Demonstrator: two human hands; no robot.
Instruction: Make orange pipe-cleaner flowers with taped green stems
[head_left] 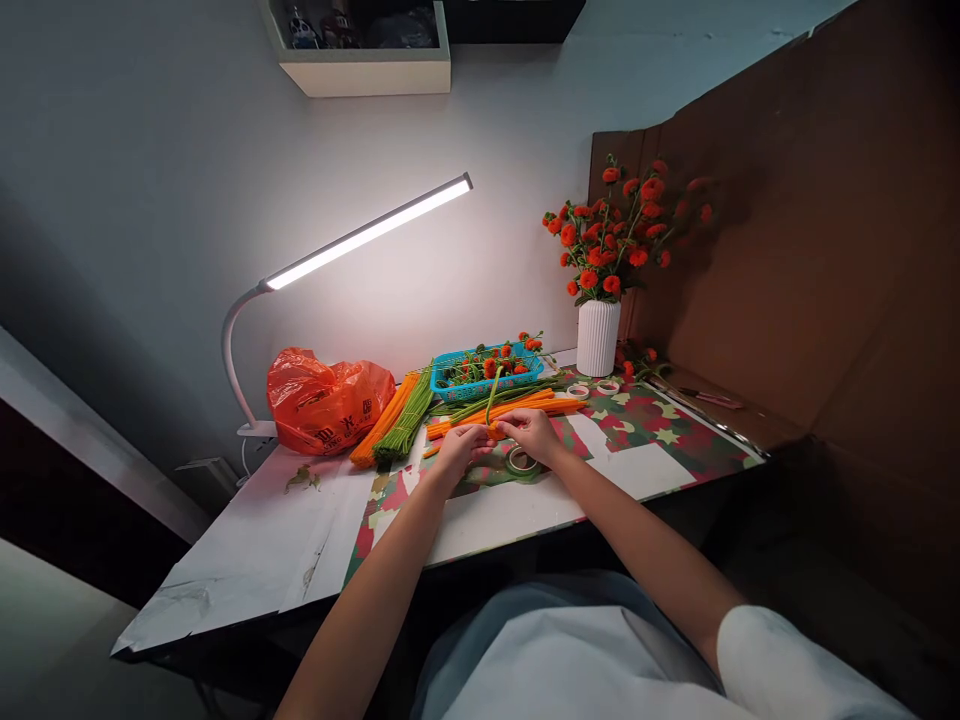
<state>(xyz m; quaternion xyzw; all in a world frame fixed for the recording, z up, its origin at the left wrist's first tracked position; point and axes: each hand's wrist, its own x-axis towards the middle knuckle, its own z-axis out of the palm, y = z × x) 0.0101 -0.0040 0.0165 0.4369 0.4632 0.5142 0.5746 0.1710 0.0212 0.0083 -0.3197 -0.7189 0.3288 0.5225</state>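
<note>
My left hand [465,446] and my right hand [531,432] come together over the table, fingers closed in a pinch. Between them a green pipe cleaner [492,396] rises upright, its lower end at my fingertips. Whatever else is between the fingers is too small to make out. Just behind my hands lie loose orange pipe cleaners [551,403]. A roll of green tape [523,461] rests on the table beneath my right hand. Beyond the orange ones, a blue basket [442,388] holds several orange-red flowers with green stems.
An orange plastic bag [322,400] sits at the left beside bundles of orange [379,430] and green pipe cleaners [403,425]. A lit lamp [367,233] reaches overhead. A white vase [598,340] of flowers stands back right, near tape rolls [607,387] and a cardboard wall [750,270].
</note>
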